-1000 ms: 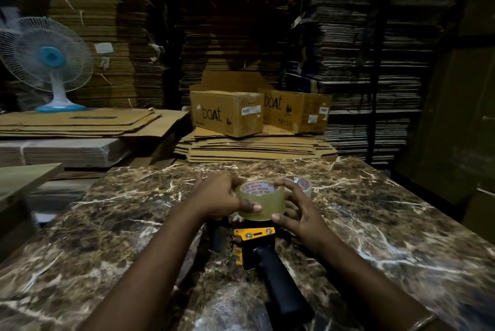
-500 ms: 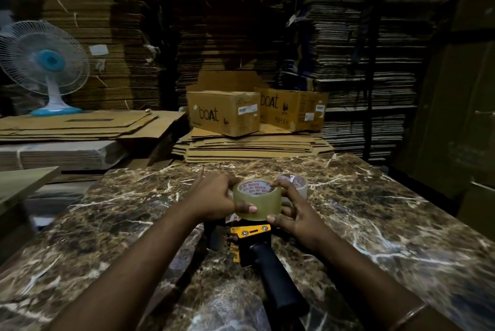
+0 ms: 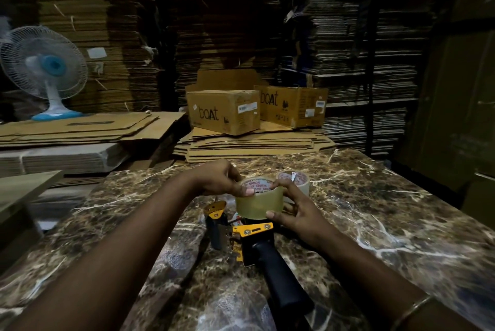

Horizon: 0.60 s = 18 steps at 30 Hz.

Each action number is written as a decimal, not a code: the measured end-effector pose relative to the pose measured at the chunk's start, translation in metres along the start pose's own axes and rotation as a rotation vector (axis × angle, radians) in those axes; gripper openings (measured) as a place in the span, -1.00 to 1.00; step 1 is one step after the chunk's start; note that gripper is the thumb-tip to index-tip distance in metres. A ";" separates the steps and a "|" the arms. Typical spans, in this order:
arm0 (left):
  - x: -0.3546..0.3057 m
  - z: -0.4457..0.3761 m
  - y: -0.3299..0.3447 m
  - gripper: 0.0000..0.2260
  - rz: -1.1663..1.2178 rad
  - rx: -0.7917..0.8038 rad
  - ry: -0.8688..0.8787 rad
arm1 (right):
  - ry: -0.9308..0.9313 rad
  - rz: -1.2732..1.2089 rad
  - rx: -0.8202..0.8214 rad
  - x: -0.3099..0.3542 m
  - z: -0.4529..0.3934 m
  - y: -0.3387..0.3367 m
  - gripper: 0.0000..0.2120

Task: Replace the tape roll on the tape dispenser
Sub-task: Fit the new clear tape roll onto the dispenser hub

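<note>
A clear tape roll [image 3: 259, 203] with a red-printed core is held just above the tape dispenser [image 3: 254, 243], which lies on the marble table [image 3: 375, 210] with its black handle toward me and its yellow plates up. My left hand [image 3: 219, 179] pinches the roll's top left rim with thumb and fingers. My right hand [image 3: 293, 206] grips the roll from the right, thumb on its lower front. A second, thinner tape roll [image 3: 296, 179] stands on the table just behind my right hand.
Two closed "boat" cartons [image 3: 225, 111] sit on flat cardboard stacks beyond the table's far edge. A white and blue fan [image 3: 47, 68] stands at the left on more flattened cardboard. Tall stacks of cardboard fill the background.
Both hands have shifted the tape roll slightly right and tilted it; the dispenser's front yellow plate and roller now show to the left of the roll.
</note>
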State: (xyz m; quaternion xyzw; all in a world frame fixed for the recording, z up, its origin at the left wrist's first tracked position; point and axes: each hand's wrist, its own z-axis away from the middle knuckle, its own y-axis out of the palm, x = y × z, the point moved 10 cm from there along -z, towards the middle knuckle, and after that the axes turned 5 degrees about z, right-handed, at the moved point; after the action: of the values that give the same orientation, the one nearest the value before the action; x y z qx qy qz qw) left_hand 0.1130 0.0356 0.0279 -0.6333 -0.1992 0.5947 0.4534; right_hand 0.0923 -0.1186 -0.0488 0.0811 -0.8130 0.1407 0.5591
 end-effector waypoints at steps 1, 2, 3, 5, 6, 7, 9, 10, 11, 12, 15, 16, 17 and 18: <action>-0.001 0.000 0.000 -0.39 -0.017 -0.009 -0.007 | -0.002 0.012 -0.005 0.001 0.001 0.000 -0.52; -0.001 -0.001 0.000 -0.39 -0.026 -0.012 -0.013 | -0.008 0.033 -0.010 0.003 0.001 -0.001 -0.52; 0.000 -0.002 0.001 -0.41 -0.029 -0.012 -0.011 | -0.015 0.055 -0.014 0.004 0.002 -0.002 -0.51; -0.002 0.000 0.002 -0.41 -0.027 -0.015 -0.004 | -0.021 0.100 -0.027 0.003 0.002 -0.003 -0.49; -0.002 0.002 0.003 -0.36 -0.027 -0.015 -0.008 | -0.027 0.118 -0.032 0.003 0.002 -0.003 -0.48; -0.001 0.003 0.005 -0.29 -0.036 -0.014 -0.019 | -0.035 0.156 -0.042 0.003 0.001 -0.004 -0.48; 0.007 0.004 0.010 -0.25 -0.074 -0.018 -0.043 | -0.093 0.305 -0.063 0.006 0.001 -0.004 -0.49; 0.011 0.004 0.012 -0.28 -0.062 -0.018 -0.049 | -0.118 0.345 -0.058 0.007 0.001 -0.003 -0.49; 0.015 0.004 0.013 -0.30 -0.031 -0.009 -0.048 | -0.120 0.332 -0.057 0.007 0.002 -0.003 -0.48; 0.016 0.004 0.014 -0.30 -0.009 0.001 -0.042 | -0.117 0.326 -0.055 0.007 0.001 -0.003 -0.47; 0.007 0.001 0.017 -0.32 -0.063 0.027 -0.028 | -0.110 0.343 -0.063 0.009 0.001 -0.005 -0.44; 0.005 -0.001 0.017 -0.31 -0.086 0.020 -0.032 | -0.102 0.354 -0.070 0.008 0.000 -0.007 -0.44; 0.003 -0.004 0.018 -0.30 -0.099 0.024 -0.034 | -0.091 0.353 -0.075 0.007 0.000 -0.009 -0.44; 0.002 -0.007 0.019 -0.31 -0.110 0.035 -0.032 | -0.081 0.353 -0.077 0.005 0.001 -0.009 -0.44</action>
State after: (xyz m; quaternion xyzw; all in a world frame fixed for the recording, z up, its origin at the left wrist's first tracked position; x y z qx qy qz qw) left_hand 0.1144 0.0250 0.0109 -0.6037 -0.2304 0.5825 0.4932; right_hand 0.0924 -0.1272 -0.0429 -0.0788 -0.8412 0.2022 0.4953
